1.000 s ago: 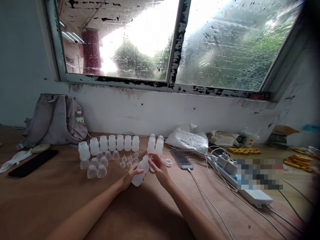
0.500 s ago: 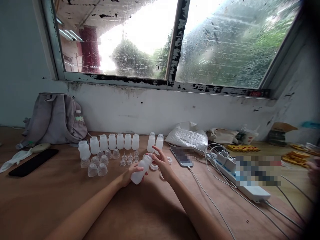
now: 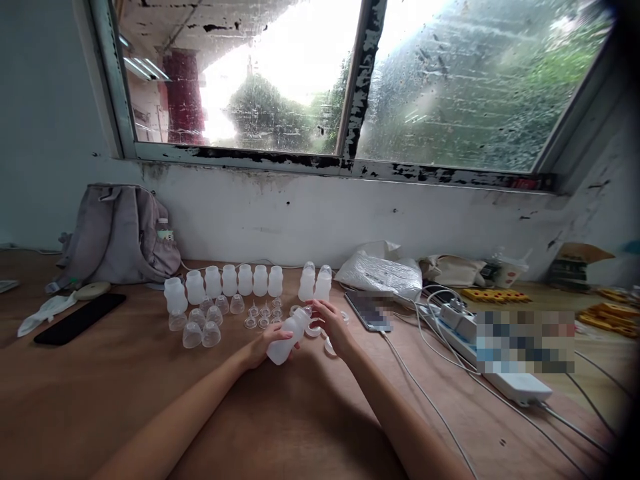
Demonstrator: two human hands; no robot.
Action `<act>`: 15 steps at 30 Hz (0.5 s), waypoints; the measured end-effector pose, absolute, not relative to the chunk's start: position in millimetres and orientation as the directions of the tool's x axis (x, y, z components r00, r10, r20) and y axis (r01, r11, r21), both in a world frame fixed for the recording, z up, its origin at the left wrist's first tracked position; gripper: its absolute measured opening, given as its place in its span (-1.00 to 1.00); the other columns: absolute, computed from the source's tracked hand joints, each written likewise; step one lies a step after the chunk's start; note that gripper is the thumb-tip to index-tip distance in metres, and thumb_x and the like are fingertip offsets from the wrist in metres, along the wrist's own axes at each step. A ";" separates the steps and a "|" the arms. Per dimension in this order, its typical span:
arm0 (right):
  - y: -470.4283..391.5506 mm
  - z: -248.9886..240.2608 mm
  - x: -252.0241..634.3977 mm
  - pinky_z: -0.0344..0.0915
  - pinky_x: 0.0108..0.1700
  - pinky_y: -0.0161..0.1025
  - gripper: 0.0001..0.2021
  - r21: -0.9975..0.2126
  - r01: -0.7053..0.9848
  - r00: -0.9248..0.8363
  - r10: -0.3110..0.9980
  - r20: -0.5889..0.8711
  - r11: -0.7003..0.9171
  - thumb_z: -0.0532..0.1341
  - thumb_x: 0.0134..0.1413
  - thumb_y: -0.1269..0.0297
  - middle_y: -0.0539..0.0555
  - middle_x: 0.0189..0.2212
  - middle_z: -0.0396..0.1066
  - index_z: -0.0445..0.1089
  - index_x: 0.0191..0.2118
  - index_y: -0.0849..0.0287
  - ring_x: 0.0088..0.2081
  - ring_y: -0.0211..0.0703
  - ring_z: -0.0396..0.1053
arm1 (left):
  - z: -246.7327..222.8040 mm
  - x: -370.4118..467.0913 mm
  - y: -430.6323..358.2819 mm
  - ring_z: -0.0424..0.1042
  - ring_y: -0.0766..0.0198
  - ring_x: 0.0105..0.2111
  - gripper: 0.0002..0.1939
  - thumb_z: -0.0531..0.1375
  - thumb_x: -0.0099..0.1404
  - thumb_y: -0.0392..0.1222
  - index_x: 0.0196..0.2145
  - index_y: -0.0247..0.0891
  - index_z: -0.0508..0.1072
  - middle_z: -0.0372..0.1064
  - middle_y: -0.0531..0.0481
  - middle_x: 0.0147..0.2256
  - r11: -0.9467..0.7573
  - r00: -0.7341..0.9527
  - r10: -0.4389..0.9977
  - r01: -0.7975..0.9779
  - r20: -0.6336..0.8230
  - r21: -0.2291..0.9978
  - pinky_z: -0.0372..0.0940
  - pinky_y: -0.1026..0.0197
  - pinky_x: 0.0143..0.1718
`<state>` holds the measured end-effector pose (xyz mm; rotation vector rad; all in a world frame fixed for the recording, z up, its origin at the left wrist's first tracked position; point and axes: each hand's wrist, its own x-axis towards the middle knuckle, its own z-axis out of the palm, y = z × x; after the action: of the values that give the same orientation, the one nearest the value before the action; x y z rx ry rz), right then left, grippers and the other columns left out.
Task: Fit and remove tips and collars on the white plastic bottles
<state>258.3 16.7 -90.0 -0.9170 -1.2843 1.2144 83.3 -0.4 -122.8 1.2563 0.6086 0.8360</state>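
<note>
My left hand [image 3: 270,341] is wrapped round the body of a frosted white baby bottle [image 3: 284,343], tilted with its top up to the right. The fingers of my right hand [image 3: 333,327] close on a clear teat at the bottle's top. White collar rings [image 3: 330,345] lie under and beside the right hand, partly hidden by it. Left of the hands stand clear teats [image 3: 263,321] in rows and clear dome caps [image 3: 193,335]. Behind them is a row of open bottles [image 3: 245,280]. Two capped bottles [image 3: 323,283] stand beyond my right hand.
A phone [image 3: 369,311] on a cable and a white power strip [image 3: 515,383] with trailing cords lie to the right. Behind them is a silvery padded bag [image 3: 383,273]. A grey backpack [image 3: 117,233] and a black flat object [image 3: 80,319] are on the left.
My right fingers have curled in closer round the bottle's top, where the index finger was raised before. The view has shifted slightly; the bottle stays in my left hand.
</note>
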 end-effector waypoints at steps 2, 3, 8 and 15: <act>17.4 -88.9 260.0 0.17 -0.45 -0.33 -0.66 -0.974 -0.147 -0.134 0.972 0.195 0.175 0.23 -0.24 0.07 0.07 -0.42 0.37 0.40 -0.34 0.23 -0.45 -0.26 0.28 | -122.2 83.1 -0.3 0.31 0.36 -0.61 -0.68 0.12 0.04 -0.07 -0.29 -0.35 0.30 0.35 -0.07 -0.43 0.097 0.572 0.819 -0.205 0.038 0.974 0.14 0.35 -0.63; 17.8 -88.6 260.8 0.16 -0.44 -0.32 -0.67 -0.975 -0.135 -0.144 0.970 0.198 0.179 0.25 -0.26 0.09 0.07 -0.43 0.38 0.40 -0.37 0.24 -0.45 -0.26 0.27 | -121.7 83.1 -0.5 0.31 0.36 -0.61 -0.68 0.12 0.04 -0.07 -0.29 -0.35 0.30 0.35 -0.07 -0.43 0.095 0.576 0.816 -0.202 0.040 0.975 0.14 0.34 -0.63; 18.4 -87.5 262.2 0.11 -0.50 -0.35 -0.72 -0.984 -0.065 -0.101 0.979 0.174 0.168 0.25 -0.26 0.08 0.00 -0.60 0.30 0.35 -0.56 0.25 -0.55 -0.32 0.21 | -118.7 83.3 -1.7 0.31 0.36 -0.61 -0.71 0.13 0.04 -0.11 -0.31 -0.36 0.31 0.34 -0.06 -0.45 0.070 0.621 0.782 -0.182 0.059 0.981 0.15 0.34 -0.60; 14.3 -83.3 260.9 0.09 -0.54 -0.35 -0.69 -0.984 -0.047 -0.102 0.979 0.175 0.171 0.26 -0.30 0.07 -0.01 -0.65 0.28 0.31 -0.59 0.26 -0.60 -0.34 0.18 | -123.1 83.7 0.5 0.30 0.37 -0.62 -0.68 0.13 0.04 -0.07 -0.30 -0.35 0.30 0.35 -0.08 -0.42 0.060 0.600 0.798 -0.174 0.058 0.983 0.14 0.34 -0.63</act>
<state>260.9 14.3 -83.3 -1.0003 -1.3355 1.1727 83.7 0.5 -123.1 1.3136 0.5997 0.8060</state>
